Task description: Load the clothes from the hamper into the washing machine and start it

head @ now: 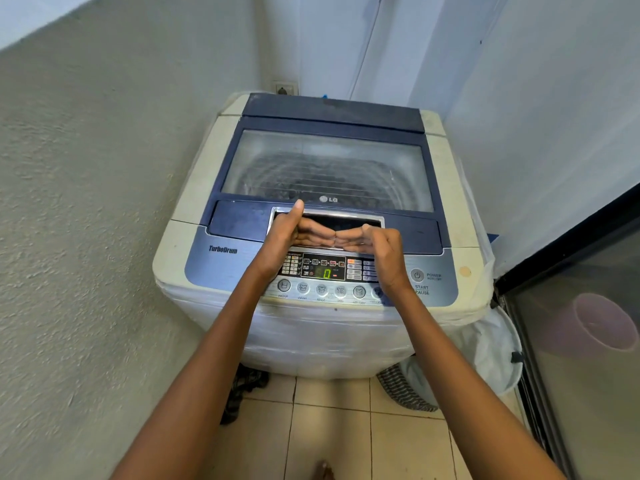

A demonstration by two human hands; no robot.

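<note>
The fingers [320, 234] of both hands are bent and hooked into the chrome-edged handle recess [327, 221] at the front of the washing machine's lid [325, 168], their tips meeting near the middle of the recess. The left hand [291, 233] has its thumb raised and resting against the lid's front edge just below the glass; the right hand [377, 245] has its thumb laid across the top of its curled fingers. The lid lies flat and closed on the washing machine [194, 188], and through its cloudy window the ribbed drum can be seen with something dark low inside, too blurred to name. Below the hands, the control panel [322, 270] shows a lit green digit, with a row of round buttons [303, 287] beneath it and a power button [417, 275] to the right. On the tiled floor [332, 410], a white hamper [491, 348] leans against the machine's right front corner, just beside a striped cloth [401, 389], and a dark garment [242, 389] lies at the left front corner. A wall socket [284, 88] sits behind the machine.
</note>
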